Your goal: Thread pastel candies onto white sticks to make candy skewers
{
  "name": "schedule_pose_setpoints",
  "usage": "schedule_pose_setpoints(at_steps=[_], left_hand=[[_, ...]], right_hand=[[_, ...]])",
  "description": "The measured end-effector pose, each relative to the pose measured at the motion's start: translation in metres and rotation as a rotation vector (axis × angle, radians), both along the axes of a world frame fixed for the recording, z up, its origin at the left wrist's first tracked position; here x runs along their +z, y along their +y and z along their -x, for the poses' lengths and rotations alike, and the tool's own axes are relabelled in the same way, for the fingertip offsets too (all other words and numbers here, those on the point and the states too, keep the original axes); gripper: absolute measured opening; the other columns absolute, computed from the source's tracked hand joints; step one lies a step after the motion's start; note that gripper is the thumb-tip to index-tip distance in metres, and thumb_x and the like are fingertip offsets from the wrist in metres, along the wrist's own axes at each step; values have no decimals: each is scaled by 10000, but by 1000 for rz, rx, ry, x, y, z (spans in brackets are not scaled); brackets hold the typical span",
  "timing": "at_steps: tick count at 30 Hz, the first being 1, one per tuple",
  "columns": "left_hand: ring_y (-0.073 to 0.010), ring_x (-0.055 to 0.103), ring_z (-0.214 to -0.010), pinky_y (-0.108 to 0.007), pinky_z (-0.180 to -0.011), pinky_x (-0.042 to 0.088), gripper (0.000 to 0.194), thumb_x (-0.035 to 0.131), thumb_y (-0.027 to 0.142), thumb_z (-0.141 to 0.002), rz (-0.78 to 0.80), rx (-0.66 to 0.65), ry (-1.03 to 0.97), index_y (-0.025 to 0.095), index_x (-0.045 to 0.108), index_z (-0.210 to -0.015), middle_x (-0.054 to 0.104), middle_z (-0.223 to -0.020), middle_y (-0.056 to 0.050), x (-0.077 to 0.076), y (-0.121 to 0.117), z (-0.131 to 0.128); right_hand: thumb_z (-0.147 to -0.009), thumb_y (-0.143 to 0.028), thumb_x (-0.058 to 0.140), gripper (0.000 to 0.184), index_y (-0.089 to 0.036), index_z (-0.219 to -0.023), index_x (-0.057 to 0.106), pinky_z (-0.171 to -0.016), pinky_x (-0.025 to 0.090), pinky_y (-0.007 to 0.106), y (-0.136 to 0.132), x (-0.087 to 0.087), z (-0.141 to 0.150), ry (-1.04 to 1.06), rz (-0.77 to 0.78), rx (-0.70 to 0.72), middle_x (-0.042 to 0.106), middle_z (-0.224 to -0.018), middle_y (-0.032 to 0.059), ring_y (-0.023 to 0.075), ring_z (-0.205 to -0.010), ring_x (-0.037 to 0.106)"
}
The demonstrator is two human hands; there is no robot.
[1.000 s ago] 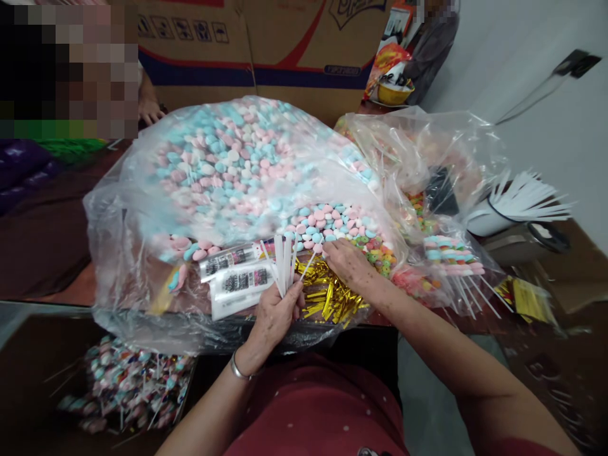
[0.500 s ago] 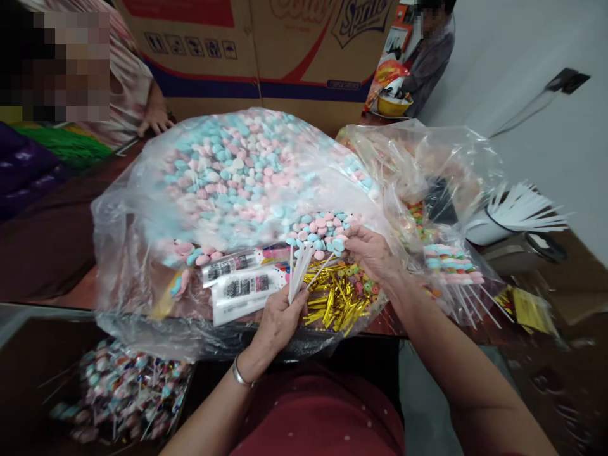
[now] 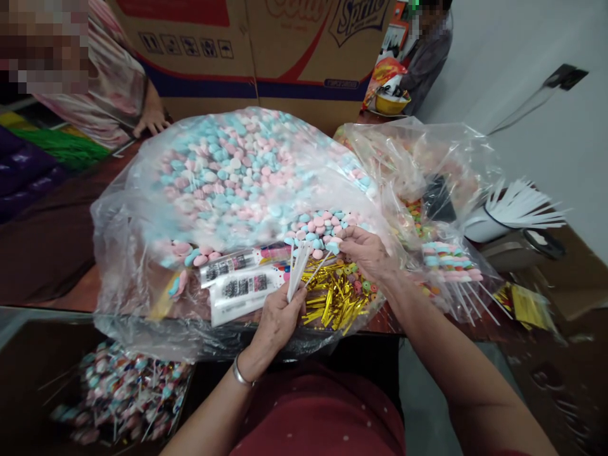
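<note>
My left hand (image 3: 280, 316) is closed around a fan of white sticks (image 3: 298, 266), their upper ends pointing away from me. One stick leans right of the bunch, its tip at a blue marshmallow (image 3: 334, 247). That marshmallow is pinched between the thumb and fingers of my right hand (image 3: 365, 253); whether the stick has pierced it I cannot tell. Just beyond lie loose pink and blue marshmallows (image 3: 320, 223), at the mouth of a big clear bag (image 3: 118, 209) full of them. Under my hands are gold twist ties (image 3: 332, 304) and small ring candies (image 3: 365, 284).
Printed clear packets (image 3: 249, 286) lie left of my hands. At right are marshmallow skewers (image 3: 449, 261) and a container of white sticks (image 3: 487, 225). A box of wrapped lollipops (image 3: 133, 392) stands below the table edge. A co-worker's hand (image 3: 151, 119) rests by a tall carton (image 3: 256, 57).
My right hand has shifted very slightly left with the marshmallow at the stick's tip. The left hand keeps its grip on the sticks. The camera view has moved a little.
</note>
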State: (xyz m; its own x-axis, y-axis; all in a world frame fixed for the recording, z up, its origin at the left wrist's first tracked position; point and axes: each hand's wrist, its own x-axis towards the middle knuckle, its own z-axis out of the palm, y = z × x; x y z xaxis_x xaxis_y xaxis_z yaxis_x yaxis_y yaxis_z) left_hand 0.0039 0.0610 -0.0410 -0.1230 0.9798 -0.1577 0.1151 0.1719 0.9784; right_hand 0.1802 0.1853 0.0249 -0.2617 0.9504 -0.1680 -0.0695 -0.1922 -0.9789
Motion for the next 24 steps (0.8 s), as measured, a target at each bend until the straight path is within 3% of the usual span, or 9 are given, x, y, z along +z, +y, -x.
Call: schedule_pose_setpoints(at_steps=[4,8,12,19,24], left_hand=[[-123,472,-522,-234,-523,386,260,547,406,-870,-10,6,-3,181,622,-764,531,-549,43,3,-1,-1],[-116,449,-508,-233,-521,375,257,552,401,-858,-17,35,-9,177,614,-750,513,-530,48,5,-1,-2],[-116,446,-495,-234,-514,378,268,554,417,-853,-18,60,-21,177,617,-754,510,-523,49,5,-1,-3],[-121,458,-486,-234,-495,375,273,575,435,-848,-6,106,-35,174,649,-826,522,-531,46,-2,-2,-5],[-126,467,-491,-232,-480,366,285,567,440,-852,-5,140,-13,172,663,-857,528,-537,40,-5,-3,-4]], right_hand=[[-626,-313,798,256,-179,-784,648,-517,446,201,-1,-4,-2,-48,-96,58,651,-634,-45,78,-551,578],[-707,-348,767,223,-197,-844,676,-668,547,258,-2,-10,-2,-78,-232,146,711,-766,-13,118,-709,664],[-786,-372,711,211,-228,-939,686,-772,573,296,-3,-16,-1,-118,-341,195,729,-872,-7,128,-798,686],[-889,-329,571,238,-226,-1044,719,-756,556,282,-14,-19,1,-485,-660,162,743,-924,7,138,-804,677],[-905,-330,527,277,-223,-1068,724,-759,553,285,-28,-21,5,-529,-665,111,750,-933,24,164,-833,693]])
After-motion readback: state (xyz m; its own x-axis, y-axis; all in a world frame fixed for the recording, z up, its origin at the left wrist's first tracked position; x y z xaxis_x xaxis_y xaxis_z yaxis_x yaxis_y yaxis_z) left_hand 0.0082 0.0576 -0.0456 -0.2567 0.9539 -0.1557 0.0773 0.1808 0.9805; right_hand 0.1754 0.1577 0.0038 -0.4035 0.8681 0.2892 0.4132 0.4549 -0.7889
